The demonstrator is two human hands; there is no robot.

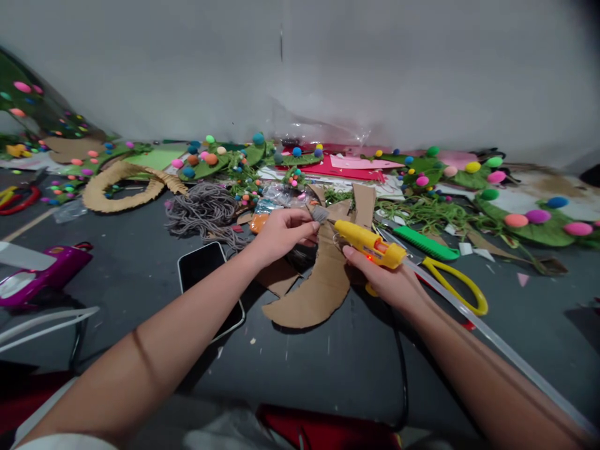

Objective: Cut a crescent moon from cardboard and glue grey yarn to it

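A brown cardboard crescent (323, 284) lies in front of me, its curved tail toward the table's near side. Grey yarn (320, 214) is wrapped about its upper end. There the fingers of my left hand (288, 234) are closed in a pinch at the wrapped end. In my right hand (389, 275) is a yellow glue gun (368, 240) with a small red light. Its nozzle points left, close to the yarn, and I cannot tell if it touches. A long clear glue stick (492, 340) sticks out of its back.
A tangle of grey yarn (206, 209) and a phone (202, 265) are left of centre. Yellow-handled scissors (457, 284) and a green cutter (426, 242) lie right. A purple glue gun (51, 275) sits far left. Pom-pom-decorated green leaves (534, 225) line the wall. A black cable (400, 356) crosses the front.
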